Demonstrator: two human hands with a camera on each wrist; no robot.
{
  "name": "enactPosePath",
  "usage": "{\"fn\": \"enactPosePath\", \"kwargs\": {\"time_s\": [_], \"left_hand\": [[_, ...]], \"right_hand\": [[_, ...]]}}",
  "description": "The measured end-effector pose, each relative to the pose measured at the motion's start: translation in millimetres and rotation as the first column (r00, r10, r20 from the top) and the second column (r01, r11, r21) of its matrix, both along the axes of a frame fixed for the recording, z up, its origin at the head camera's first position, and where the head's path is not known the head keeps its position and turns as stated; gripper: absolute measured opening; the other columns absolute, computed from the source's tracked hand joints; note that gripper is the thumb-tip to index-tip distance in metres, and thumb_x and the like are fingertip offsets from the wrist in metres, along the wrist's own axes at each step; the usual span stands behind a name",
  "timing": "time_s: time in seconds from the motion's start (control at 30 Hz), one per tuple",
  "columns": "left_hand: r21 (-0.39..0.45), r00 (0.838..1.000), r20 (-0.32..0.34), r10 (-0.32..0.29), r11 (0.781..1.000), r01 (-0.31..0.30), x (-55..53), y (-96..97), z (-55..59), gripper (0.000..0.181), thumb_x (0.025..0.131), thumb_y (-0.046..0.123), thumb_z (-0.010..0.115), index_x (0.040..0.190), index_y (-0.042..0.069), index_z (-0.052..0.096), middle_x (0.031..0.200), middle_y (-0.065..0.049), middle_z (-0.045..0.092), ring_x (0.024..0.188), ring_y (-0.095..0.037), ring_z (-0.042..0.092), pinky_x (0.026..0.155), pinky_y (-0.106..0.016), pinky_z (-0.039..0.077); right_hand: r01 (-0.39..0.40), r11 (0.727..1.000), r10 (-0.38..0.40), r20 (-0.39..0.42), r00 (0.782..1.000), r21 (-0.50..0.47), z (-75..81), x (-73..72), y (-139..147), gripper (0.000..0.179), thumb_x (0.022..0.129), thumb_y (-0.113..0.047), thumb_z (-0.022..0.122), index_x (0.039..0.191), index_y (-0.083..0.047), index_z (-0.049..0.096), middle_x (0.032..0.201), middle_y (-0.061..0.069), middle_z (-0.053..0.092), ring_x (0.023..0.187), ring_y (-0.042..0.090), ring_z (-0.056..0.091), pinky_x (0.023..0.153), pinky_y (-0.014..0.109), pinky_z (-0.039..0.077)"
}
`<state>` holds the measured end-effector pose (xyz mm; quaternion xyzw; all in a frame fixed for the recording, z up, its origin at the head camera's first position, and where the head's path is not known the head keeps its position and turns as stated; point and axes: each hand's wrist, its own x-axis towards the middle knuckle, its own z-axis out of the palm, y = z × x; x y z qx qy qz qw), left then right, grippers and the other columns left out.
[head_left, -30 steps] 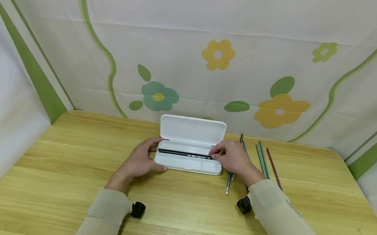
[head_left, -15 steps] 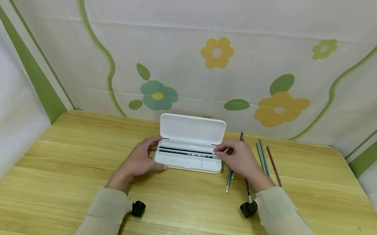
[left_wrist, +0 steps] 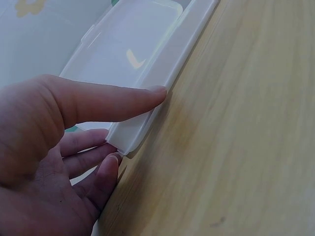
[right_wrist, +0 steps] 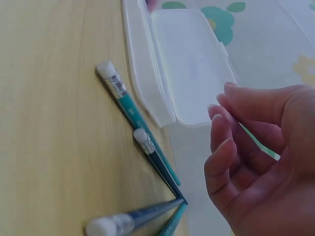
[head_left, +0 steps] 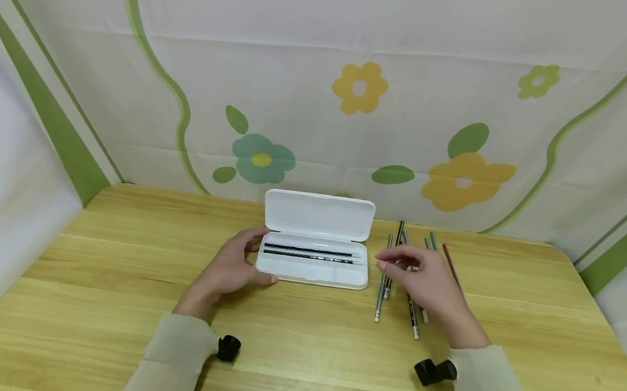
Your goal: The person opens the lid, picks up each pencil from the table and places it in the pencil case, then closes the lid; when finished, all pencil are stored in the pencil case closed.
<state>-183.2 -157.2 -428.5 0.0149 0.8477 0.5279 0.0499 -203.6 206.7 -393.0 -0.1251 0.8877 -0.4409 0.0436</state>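
Observation:
A white pencil case point(head_left: 313, 273) stands with its lid point(head_left: 318, 215) raised at the back. Two dark pencils point(head_left: 292, 255) with pale eraser ends lie lengthwise inside. My left hand point(head_left: 231, 268) grips the case's left end, thumb point(left_wrist: 133, 101) along the front wall and the other fingers around the end. Just right of the case, my right hand point(head_left: 429, 279) hovers over loose pencils, its fingers loosely bent and nothing between them. Under it lie a green pencil point(head_left: 379, 305) and a dark pencil point(head_left: 412, 317), both with white erasers.
Farther right lies a red pencil point(head_left: 453, 265), partly behind the right hand. Another dark pencil point(head_left: 401, 226) points to the table's back edge, beside more green ones. A flower-printed curtain point(head_left: 303, 105) hangs directly behind the wooden table point(head_left: 292, 370).
The right hand has let go of the second dark pencil in the case and moved right, over the loose pencils. My left hand stays on the case.

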Motion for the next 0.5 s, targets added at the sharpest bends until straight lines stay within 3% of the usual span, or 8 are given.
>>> {"fn": "enactPosePath", "kwargs": {"time_s": [0.23,0.5], "left_hand": [[-0.007,1.000,-0.005,-0.008,1.000,0.008,-1.5,-0.1,-0.9,0.094,0.077,0.004,0.093,0.159,0.006,0.048,0.151,-0.020,0.054,0.130,-0.036,0.049,0.096,-0.036,0.050],[-0.015,1.000,-0.003,-0.016,1.000,0.016,-2.3,0.9,-0.9,0.093,0.078,0.005,0.094,0.159,0.008,0.049,0.152,-0.019,0.053,0.131,-0.037,0.049,0.100,-0.042,0.050]], "right_hand": [[0.044,0.999,-0.044,0.014,0.999,0.000,-1.9,11.7,17.5,0.030,0.102,-0.037,0.076,0.123,-0.016,0.079,0.119,0.005,0.077,0.100,0.020,0.064,0.074,0.028,0.054],[0.100,0.994,-0.097,0.078,0.992,-0.032,-7.4,19.1,41.7,0.037,0.101,-0.037,0.077,0.126,-0.010,0.076,0.117,0.010,0.075,0.090,0.018,0.062,0.068,0.029,0.054]]}}
